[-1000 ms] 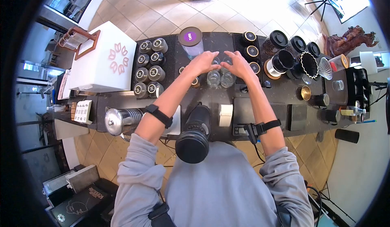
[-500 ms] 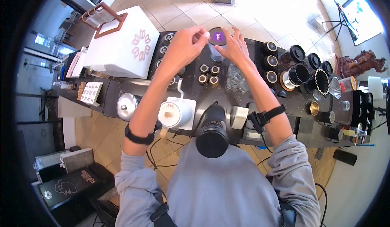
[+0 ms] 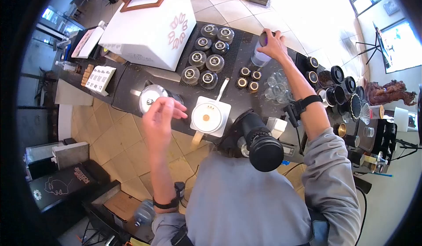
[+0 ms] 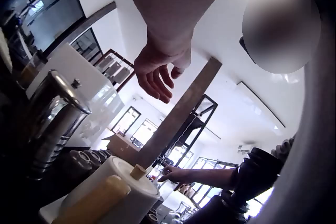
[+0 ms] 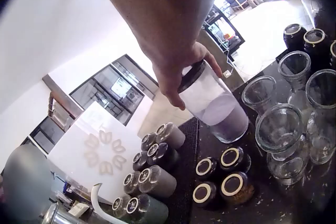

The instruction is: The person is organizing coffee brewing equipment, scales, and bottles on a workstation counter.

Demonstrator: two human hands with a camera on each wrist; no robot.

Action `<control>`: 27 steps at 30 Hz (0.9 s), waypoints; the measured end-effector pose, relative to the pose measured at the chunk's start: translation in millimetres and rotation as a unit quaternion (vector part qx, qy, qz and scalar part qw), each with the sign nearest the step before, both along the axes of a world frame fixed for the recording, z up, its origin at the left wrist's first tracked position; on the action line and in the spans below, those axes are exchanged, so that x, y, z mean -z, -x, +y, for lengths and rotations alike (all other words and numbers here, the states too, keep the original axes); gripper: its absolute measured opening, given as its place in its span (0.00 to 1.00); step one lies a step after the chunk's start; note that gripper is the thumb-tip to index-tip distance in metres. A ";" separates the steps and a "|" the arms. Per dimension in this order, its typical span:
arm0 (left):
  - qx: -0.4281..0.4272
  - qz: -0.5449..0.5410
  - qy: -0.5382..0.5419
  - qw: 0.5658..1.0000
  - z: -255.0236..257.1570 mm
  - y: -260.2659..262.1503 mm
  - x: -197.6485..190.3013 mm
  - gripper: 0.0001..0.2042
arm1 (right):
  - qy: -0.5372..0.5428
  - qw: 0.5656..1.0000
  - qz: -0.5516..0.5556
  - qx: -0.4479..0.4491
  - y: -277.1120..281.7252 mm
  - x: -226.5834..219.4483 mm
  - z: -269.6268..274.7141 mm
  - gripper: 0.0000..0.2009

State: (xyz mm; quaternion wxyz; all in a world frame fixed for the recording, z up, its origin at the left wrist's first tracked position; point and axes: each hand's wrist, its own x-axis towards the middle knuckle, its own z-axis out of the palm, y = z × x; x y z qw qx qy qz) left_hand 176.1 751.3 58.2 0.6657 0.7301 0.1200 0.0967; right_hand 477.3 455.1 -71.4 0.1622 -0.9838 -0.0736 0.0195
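Note:
In the head view my right hand [image 3: 273, 44] reaches to the back of the counter and grips a clear jar [image 3: 261, 56] around its dark lid. The right wrist view shows purple powder in that jar [image 5: 227, 119], with its base at the counter. My left hand [image 3: 162, 118], slightly blurred, holds nothing; it hangs above the front edge by a metal pot [image 3: 151, 97]. Its fingers [image 4: 154, 84] are loosely bent in the left wrist view. A white gooseneck kettle [image 3: 206, 117] stands to its right.
Several clear glass vessels [image 5: 279, 142] stand right of the jar, with small dark-lidded jars [image 5: 235, 186] in front. Two rows of larger jars [image 3: 215, 63] sit left, beside a white box [image 3: 145, 30]. A black cylindrical device [image 3: 263, 147] rises at the front.
Both hands left the clear glasses. The right one took hold of the jar's top; the left swung down and leftward toward the metal pot. The head view turned left.

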 end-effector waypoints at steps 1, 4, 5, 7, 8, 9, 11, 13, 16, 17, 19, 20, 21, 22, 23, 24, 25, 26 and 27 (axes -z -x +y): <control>-0.001 0.013 0.011 1.000 1.3 6.6 5.8 0.10 | 0.003 1.000 0.000 -0.005 2.3 -0.8 0.2 0.41; 0.004 0.017 0.047 0.999 3.1 17.2 17.0 0.10 | 0.014 1.000 -0.009 0.020 5.0 -4.1 2.8 0.41; 0.010 0.021 0.065 0.998 4.6 19.8 17.8 0.10 | 0.015 1.000 -0.012 0.008 5.6 -3.9 2.3 0.41; 0.005 0.009 0.064 0.998 12.5 22.1 16.2 0.10 | 0.029 0.999 -0.031 0.012 14.2 -12.5 4.5 0.40; 0.010 -0.012 0.060 0.998 17.4 22.1 16.7 0.10 | 0.026 0.999 -0.043 -0.008 16.0 -20.2 2.5 0.40; 0.014 -0.033 0.056 0.998 21.6 22.4 17.1 0.10 | 0.024 0.998 -0.054 -0.029 19.0 -33.2 1.0 0.40; 0.008 -0.029 0.063 0.998 27.4 21.7 16.3 0.11 | -0.001 0.993 -0.105 -0.058 25.7 -63.8 -1.4 0.38; 0.032 -0.081 0.060 0.994 33.8 17.1 22.8 0.09 | -0.029 0.984 -0.155 -0.087 40.3 -106.9 -1.8 0.39; 0.049 -0.114 -0.012 0.992 40.4 11.0 18.4 0.07 | -0.060 0.973 -0.188 -0.119 80.3 -185.5 3.7 0.38; 0.056 -0.157 -0.054 0.984 41.4 9.4 18.5 0.07 | -0.065 0.968 -0.201 -0.139 93.0 -206.3 2.8 0.39; 0.079 -0.155 -0.032 0.984 43.4 10.9 10.3 0.10 | -0.075 0.965 -0.218 -0.126 135.4 -247.7 13.9 0.40; 0.087 -0.171 -0.002 0.981 42.8 10.8 7.0 0.12 | -0.067 0.970 -0.211 -0.102 154.4 -264.8 13.7 0.41; 0.097 -0.187 0.029 0.977 41.5 10.8 5.6 0.14 | -0.121 0.973 -0.178 -0.079 173.7 -280.6 18.6 0.41; 0.107 -0.237 0.019 0.965 39.9 8.5 7.7 0.15 | -0.130 0.974 -0.170 -0.071 193.9 -297.1 25.7 0.42; 0.118 -0.288 0.009 0.950 37.7 6.3 9.4 0.17 | -0.155 0.970 -0.175 -0.066 211.1 -309.2 35.1 0.43; 0.133 -0.282 0.021 0.950 35.8 8.9 1.2 0.18 | -0.118 0.969 -0.198 -0.089 226.9 -320.9 38.1 0.44; 0.157 -0.305 0.000 0.939 35.7 10.6 -0.2 0.22 | -0.081 0.965 -0.223 -0.110 242.1 -329.8 40.6 0.45; 0.161 -0.301 0.050 0.939 31.2 14.0 -0.2 0.24 | -0.077 0.965 -0.226 -0.108 258.5 -335.6 48.1 0.45; 0.166 -0.296 0.100 0.935 25.6 20.2 0.1 0.26 | -0.061 0.962 -0.237 -0.124 277.7 -340.3 61.5 0.47</control>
